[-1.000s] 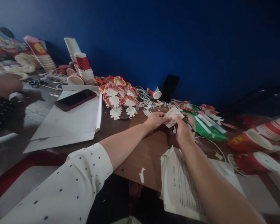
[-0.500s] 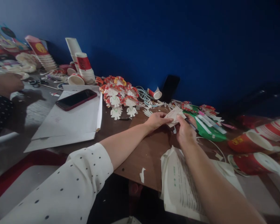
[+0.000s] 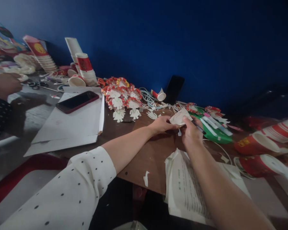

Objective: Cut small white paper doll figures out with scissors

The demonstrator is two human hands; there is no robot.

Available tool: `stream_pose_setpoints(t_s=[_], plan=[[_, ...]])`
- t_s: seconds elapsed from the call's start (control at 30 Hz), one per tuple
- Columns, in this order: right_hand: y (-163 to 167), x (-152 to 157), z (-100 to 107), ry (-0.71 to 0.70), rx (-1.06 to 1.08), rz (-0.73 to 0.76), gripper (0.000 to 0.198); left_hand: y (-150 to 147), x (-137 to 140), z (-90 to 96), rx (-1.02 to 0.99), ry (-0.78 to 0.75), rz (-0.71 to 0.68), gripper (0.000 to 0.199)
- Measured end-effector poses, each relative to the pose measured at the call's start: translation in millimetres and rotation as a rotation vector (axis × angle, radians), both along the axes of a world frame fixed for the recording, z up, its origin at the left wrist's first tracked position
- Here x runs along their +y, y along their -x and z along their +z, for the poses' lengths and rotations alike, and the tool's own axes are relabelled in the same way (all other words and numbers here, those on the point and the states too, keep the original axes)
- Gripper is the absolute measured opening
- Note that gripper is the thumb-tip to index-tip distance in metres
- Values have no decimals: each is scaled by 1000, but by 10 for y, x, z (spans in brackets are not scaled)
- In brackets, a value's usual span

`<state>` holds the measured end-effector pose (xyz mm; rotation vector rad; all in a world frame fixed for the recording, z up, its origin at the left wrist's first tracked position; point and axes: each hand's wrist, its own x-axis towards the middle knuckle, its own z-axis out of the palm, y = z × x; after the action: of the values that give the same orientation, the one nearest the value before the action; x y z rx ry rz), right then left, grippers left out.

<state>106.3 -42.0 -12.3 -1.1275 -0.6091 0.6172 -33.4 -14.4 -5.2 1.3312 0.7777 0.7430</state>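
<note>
My left hand [image 3: 162,124] pinches the left edge of a small off-white piece of paper [image 3: 180,117] above the brown table. My right hand [image 3: 192,133] grips the right side of that paper, its thumb lying on top. A dark pen [image 3: 199,127] is tucked in the right hand and points out past the knuckles. Beyond the left hand lies a cluster of white paper dolls [image 3: 118,101] with red, frilled tops. Just right of the right hand, marker pens [image 3: 211,120] rest on a green sheet [image 3: 207,134].
A phone [image 3: 78,101] lies on a white board [image 3: 69,127] at the left; a dark phone [image 3: 174,89] leans on the blue wall. Stacked paper cups [image 3: 87,72] stand behind. A printed paper bag [image 3: 182,185] sits in front. Another person's hand [image 3: 6,84] is at far left.
The paper has tilted and turned in my hands, showing more of its face. My left fingers have shifted to its edge, and more of the pen shows in my right hand.
</note>
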Motion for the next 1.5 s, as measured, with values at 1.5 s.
stream_pose_setpoints(t_s=[1.5], plan=[[167,-137,126,75,11,116,42,13,39,155,-109,254,85,15]])
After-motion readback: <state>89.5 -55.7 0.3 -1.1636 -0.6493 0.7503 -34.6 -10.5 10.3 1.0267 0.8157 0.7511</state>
